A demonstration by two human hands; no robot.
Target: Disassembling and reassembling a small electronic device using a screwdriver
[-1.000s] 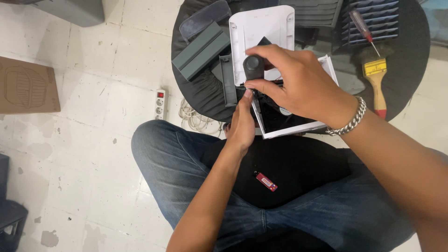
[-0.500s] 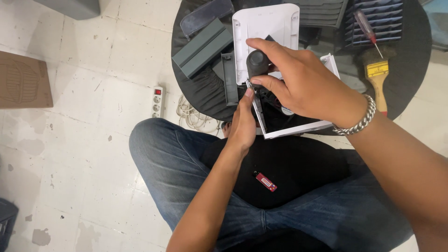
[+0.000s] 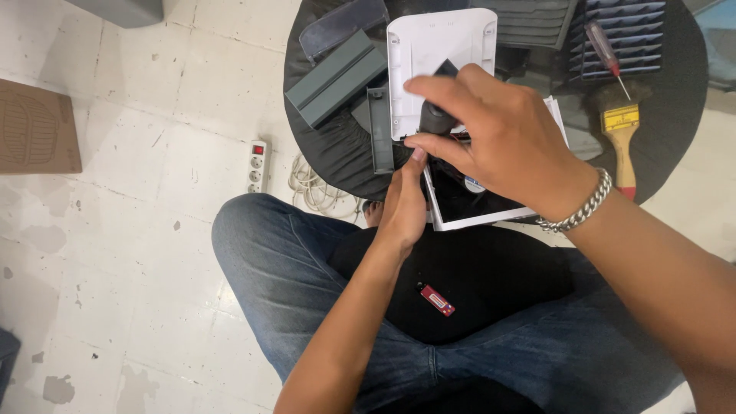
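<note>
White-framed open device casing [image 3: 491,218], dark inside, at the near edge of a round black-covered table [image 3: 337,146], above the seated person's denim knees. Right hand [image 3: 506,146], steel chain bracelet [image 3: 579,211] at the wrist, fingers closed round a black tool handle [image 3: 437,115] held over the casing. Left hand [image 3: 402,203] at the casing's left edge, fingers pressed against it; whether it grips cannot be told. White plastic cover panel [image 3: 445,46] just behind the casing, partly under the right hand. Grey-green rectangular block [image 3: 337,77] and narrow grey strip [image 3: 379,138] to the left. Red-handled screwdriver [image 3: 606,46] and wooden-handled paintbrush [image 3: 621,134] to the right. White power strip [image 3: 258,165] and coiled cable on the tiled floor
</note>
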